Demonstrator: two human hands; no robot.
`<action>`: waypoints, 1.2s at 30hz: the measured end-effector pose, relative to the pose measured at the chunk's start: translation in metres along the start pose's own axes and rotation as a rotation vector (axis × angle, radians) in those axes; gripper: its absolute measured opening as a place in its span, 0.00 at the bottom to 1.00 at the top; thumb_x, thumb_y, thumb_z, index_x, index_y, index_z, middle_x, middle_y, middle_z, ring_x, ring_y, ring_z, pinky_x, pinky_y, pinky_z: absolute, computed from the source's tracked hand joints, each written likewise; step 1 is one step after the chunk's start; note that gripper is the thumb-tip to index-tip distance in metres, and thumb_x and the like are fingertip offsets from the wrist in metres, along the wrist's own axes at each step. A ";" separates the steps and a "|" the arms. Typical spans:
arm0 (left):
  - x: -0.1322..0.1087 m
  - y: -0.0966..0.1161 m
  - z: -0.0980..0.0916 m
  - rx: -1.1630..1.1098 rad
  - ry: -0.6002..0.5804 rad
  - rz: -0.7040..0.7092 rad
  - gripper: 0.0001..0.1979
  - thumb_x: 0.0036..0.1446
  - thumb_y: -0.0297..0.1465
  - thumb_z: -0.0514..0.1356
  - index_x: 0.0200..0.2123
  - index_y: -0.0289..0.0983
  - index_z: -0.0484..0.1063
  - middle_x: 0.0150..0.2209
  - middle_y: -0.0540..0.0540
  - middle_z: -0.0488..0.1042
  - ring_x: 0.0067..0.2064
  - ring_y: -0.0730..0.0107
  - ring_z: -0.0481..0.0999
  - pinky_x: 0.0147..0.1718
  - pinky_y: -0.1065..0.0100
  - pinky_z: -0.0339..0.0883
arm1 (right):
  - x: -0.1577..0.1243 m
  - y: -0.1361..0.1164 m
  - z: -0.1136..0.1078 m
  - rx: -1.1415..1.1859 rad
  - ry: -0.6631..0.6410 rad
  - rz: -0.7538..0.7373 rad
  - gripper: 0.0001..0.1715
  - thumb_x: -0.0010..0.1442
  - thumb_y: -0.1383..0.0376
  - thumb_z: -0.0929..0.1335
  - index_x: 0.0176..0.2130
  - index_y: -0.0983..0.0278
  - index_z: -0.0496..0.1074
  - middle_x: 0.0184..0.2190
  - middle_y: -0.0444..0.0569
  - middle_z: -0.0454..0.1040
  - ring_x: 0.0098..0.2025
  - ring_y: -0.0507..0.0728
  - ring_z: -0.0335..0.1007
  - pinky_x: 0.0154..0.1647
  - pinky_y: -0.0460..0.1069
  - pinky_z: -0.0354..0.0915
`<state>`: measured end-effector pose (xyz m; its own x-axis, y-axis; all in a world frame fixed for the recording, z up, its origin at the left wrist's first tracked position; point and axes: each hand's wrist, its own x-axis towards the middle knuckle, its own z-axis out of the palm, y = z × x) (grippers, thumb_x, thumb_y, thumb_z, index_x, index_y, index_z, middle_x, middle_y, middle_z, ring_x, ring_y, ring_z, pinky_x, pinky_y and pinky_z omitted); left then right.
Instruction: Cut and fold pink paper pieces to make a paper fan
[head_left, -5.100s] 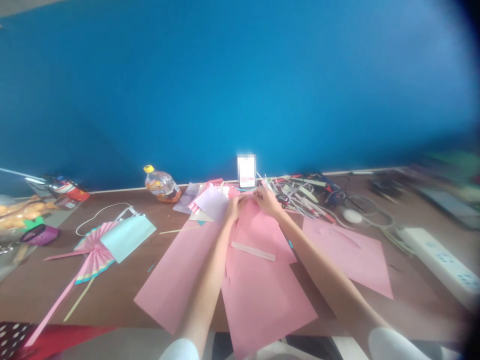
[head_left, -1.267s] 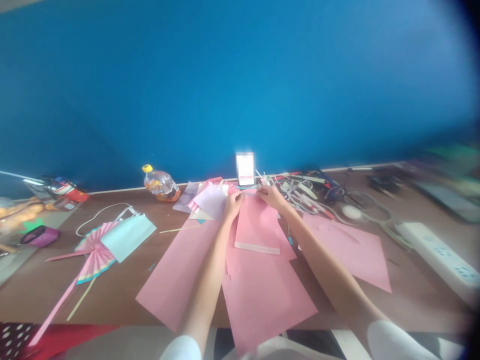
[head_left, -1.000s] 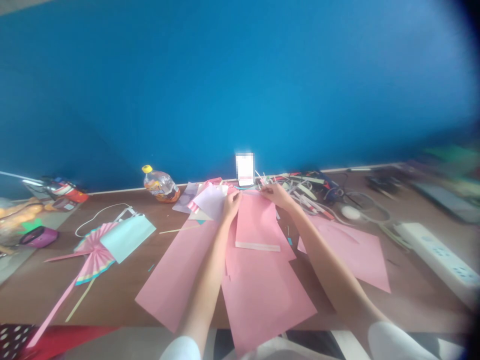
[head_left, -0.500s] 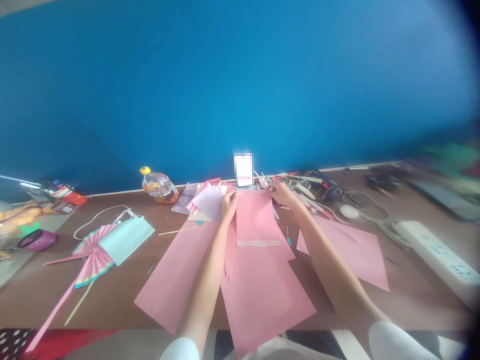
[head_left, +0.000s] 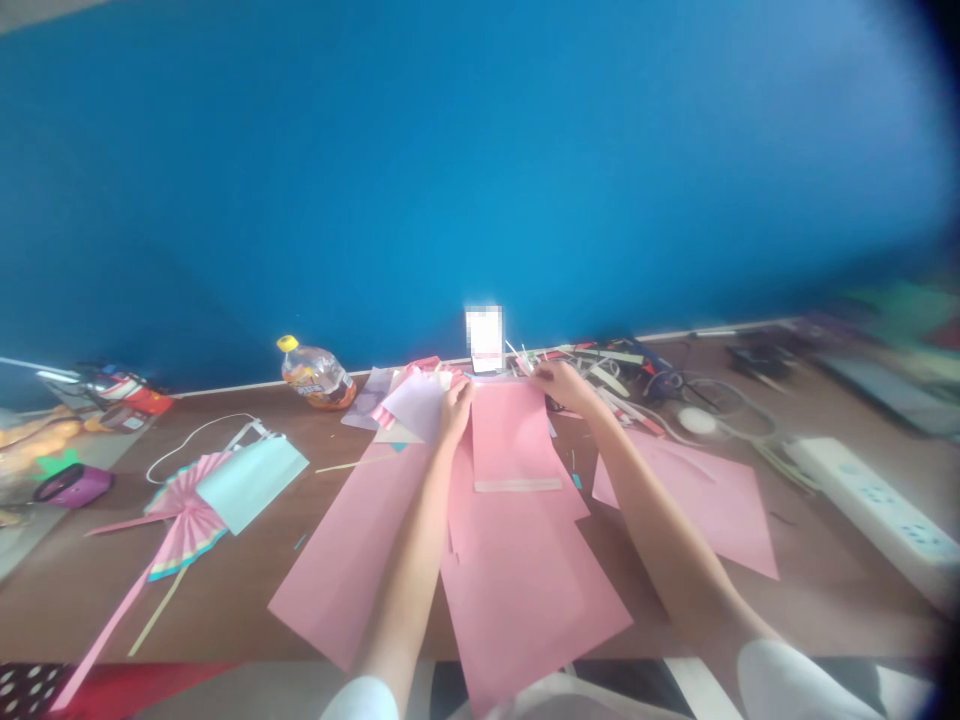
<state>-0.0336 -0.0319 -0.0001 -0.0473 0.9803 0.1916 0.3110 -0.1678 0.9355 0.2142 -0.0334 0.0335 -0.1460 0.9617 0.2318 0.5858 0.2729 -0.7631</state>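
Observation:
A sheet of pink paper (head_left: 513, 435) with a pale strip along its near edge lies in the middle of the desk. At its far left corner, my left hand (head_left: 456, 405) has its fingers closed on the edge. My right hand (head_left: 559, 385) pinches the far right corner. Beneath it spread larger pink sheets (head_left: 536, 590), one reaching over the desk's front edge. Just beyond the held edge stands a lit phone (head_left: 486, 340), its screen blurred out. Lilac paper (head_left: 414, 402) lies left of my left hand.
To the left are a drink bottle (head_left: 319, 375), a pleated paper fan (head_left: 191, 515) and a light blue sheet (head_left: 255, 482). Paper strips and cables (head_left: 615, 375) are heaped at the back right. A white power strip (head_left: 874, 500) and another pink sheet (head_left: 697, 500) lie on the right.
Both hands stay at the far corners of the pink paper with hardly any movement. The view has shifted very slightly.

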 end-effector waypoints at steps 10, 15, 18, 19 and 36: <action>-0.004 0.013 -0.001 0.041 -0.013 -0.012 0.23 0.57 0.49 0.55 0.43 0.37 0.75 0.37 0.41 0.77 0.49 0.56 0.73 0.47 0.61 0.66 | -0.004 -0.017 -0.003 -0.064 -0.057 -0.053 0.12 0.54 0.59 0.65 0.27 0.65 0.71 0.23 0.45 0.69 0.26 0.52 0.60 0.30 0.47 0.55; -0.007 0.019 -0.003 0.043 -0.057 0.035 0.22 0.57 0.49 0.55 0.41 0.37 0.75 0.35 0.43 0.77 0.47 0.57 0.74 0.47 0.62 0.67 | -0.003 -0.017 -0.004 -0.080 -0.053 -0.066 0.12 0.53 0.60 0.64 0.26 0.65 0.72 0.22 0.45 0.68 0.26 0.52 0.59 0.29 0.47 0.54; -0.007 0.022 -0.004 0.044 -0.075 0.052 0.23 0.57 0.49 0.54 0.41 0.37 0.76 0.35 0.43 0.77 0.47 0.57 0.74 0.48 0.62 0.66 | -0.003 -0.016 -0.003 -0.074 -0.042 -0.048 0.12 0.53 0.61 0.64 0.25 0.65 0.71 0.22 0.45 0.68 0.26 0.52 0.59 0.29 0.47 0.54; -0.007 0.022 -0.004 0.044 -0.080 0.056 0.23 0.57 0.49 0.54 0.41 0.37 0.76 0.35 0.43 0.77 0.48 0.57 0.74 0.48 0.62 0.66 | -0.003 -0.016 -0.002 -0.068 -0.034 -0.030 0.11 0.52 0.61 0.64 0.25 0.65 0.70 0.22 0.45 0.68 0.26 0.52 0.59 0.29 0.47 0.54; -0.006 0.015 -0.005 0.088 -0.064 0.009 0.27 0.56 0.52 0.53 0.42 0.36 0.76 0.25 0.47 0.72 0.35 0.61 0.73 0.40 0.62 0.67 | 0.002 -0.002 0.013 -0.064 0.010 0.076 0.09 0.50 0.61 0.65 0.24 0.64 0.67 0.23 0.45 0.69 0.27 0.52 0.60 0.29 0.46 0.54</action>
<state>-0.0335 -0.0414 0.0143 0.0156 0.9840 0.1775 0.3934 -0.1692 0.9037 0.2023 -0.0319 0.0278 -0.0919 0.9792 0.1809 0.6445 0.1970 -0.7388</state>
